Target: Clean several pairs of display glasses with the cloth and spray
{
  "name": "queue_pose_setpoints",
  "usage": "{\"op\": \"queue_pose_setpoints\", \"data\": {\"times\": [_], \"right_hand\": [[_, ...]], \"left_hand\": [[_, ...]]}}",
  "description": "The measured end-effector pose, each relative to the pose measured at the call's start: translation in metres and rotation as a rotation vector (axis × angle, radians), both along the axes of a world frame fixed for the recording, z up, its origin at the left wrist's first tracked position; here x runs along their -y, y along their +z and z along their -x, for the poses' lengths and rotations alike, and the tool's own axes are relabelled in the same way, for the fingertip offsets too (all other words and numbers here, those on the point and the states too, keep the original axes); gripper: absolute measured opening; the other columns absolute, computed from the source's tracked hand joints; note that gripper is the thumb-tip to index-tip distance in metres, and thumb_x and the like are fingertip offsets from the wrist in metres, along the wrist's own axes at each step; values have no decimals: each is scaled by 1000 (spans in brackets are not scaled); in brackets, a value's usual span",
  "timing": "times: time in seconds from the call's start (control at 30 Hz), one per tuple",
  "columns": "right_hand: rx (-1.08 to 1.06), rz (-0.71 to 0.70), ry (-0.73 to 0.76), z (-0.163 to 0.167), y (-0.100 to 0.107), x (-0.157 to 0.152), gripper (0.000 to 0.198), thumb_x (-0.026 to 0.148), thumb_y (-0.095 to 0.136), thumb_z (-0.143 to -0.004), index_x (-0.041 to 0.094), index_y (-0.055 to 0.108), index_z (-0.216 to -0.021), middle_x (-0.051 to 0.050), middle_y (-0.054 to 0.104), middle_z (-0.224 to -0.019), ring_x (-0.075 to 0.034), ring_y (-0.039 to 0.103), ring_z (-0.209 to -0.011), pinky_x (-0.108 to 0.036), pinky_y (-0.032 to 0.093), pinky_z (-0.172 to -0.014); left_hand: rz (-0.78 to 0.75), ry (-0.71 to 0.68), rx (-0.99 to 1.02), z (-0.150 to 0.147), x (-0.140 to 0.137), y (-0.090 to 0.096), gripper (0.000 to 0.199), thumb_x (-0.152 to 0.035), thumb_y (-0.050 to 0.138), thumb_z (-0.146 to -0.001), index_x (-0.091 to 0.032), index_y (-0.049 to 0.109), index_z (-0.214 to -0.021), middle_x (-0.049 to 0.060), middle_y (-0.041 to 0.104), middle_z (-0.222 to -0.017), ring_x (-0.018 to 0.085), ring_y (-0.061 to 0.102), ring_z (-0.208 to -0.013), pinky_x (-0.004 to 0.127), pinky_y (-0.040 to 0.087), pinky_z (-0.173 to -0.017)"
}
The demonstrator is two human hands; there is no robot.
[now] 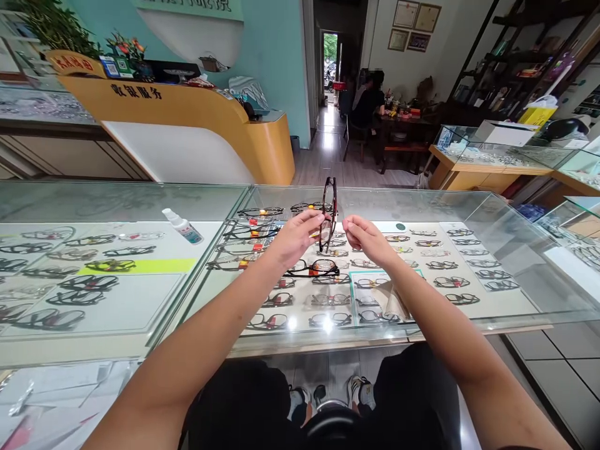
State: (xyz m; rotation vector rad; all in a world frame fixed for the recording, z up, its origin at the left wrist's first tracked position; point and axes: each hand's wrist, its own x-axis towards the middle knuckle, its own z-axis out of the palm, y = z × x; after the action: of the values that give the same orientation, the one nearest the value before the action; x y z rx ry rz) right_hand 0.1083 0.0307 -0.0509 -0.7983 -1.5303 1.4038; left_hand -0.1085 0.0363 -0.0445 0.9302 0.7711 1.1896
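My left hand (297, 236) pinches a pair of dark-framed eyeglasses (334, 194) and holds them on edge above the glass counter. Just right of the glasses, apart from them, is my right hand (368, 239) with its fingers curled together; whatever they may hold is hidden. Below my left hand, another pair of black eyeglasses (313, 269) sits on the countertop. A beige cloth (394, 304) lies on the glass under my right forearm. Several rows of eyeglasses on top of or inside the case surround my hands.
A white spray bottle (182, 226) lies on the left part of the counter (201, 315). Papers (60, 400) lie at the lower left. Beyond the case stand a wooden cashier desk (269, 147) and, farther back, a seated person (368, 106) at a table.
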Motion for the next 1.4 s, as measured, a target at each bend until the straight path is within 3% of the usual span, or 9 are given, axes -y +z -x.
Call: {"op": "queue_pose_setpoints", "data": {"times": [0.1,0.2,0.37,0.43,0.63,0.8,0.93,1.1,1.4], "right_hand": [[10,-25,-9,1,-3,-2,60,81,68,-91,26,49,-78,9,37,-61,-10,30,-55,-29,22,-54],[67,-73,-72,3,-5,0,65,83,68,-91,25,45,-70,8,37,-59,-10,29,-56,-30,22,-55],[140,-150,-140,6,-8,4,47,67,79,-89,22,71,-97,10,40,-59,-11,28,-57,-30,20,-58],[161,-164,-142,7,-8,4,43,63,77,-90,21,74,-97,9,40,-59,-11,28,-57,-30,20,-58],[169,-115,-214,11,-10,4,30,51,74,-84,21,70,-85,10,37,-56,-10,25,-55,-30,20,-57],[241,-153,-367,10,-12,4,18,36,68,-80,24,57,-73,10,41,-55,-11,32,-55,-29,27,-60],[403,-272,-535,-6,-7,-2,6,29,64,-81,24,60,-81,9,49,-55,-13,41,-57,-30,34,-65],[528,-376,-696,-29,7,-8,5,29,62,-87,25,59,-88,7,55,-58,-15,45,-56,-32,35,-67],[533,-521,-862,-44,14,-10,11,34,62,-96,25,63,-102,3,67,-73,-17,55,-63,-33,40,-71]], "left_hand": [[-2,1,-7,0,1,-1,47,-44,106,-63,-21,79,-94,7,79,-114,23,73,-108,38,61,-90],[-3,8,-13,-1,0,-5,47,-43,105,-64,-21,78,-95,6,79,-109,23,72,-107,39,62,-90],[-36,-2,-49,-4,-2,-12,48,-48,103,-65,-22,75,-94,6,80,-110,24,73,-110,41,63,-93],[-48,14,-106,-5,-2,-13,50,-51,102,-65,-23,76,-97,6,80,-114,25,73,-112,39,62,-91],[-167,40,-332,-5,1,-11,56,-60,101,-63,-22,78,-97,6,80,-107,21,71,-92,35,60,-84],[-274,74,-400,-8,5,-11,50,-59,97,-70,-20,77,-94,7,78,-104,22,70,-95,38,61,-87],[-266,108,-392,-4,2,-10,48,-56,97,-72,-20,74,-94,9,81,-109,27,73,-106,39,62,-89],[-310,121,-441,4,-4,-7,44,-55,94,-74,-21,74,-92,10,82,-109,28,76,-110,40,61,-93],[-329,91,-514,12,-8,0,55,-66,97,-68,-20,79,-93,12,84,-108,30,76,-107,40,62,-89]]}}
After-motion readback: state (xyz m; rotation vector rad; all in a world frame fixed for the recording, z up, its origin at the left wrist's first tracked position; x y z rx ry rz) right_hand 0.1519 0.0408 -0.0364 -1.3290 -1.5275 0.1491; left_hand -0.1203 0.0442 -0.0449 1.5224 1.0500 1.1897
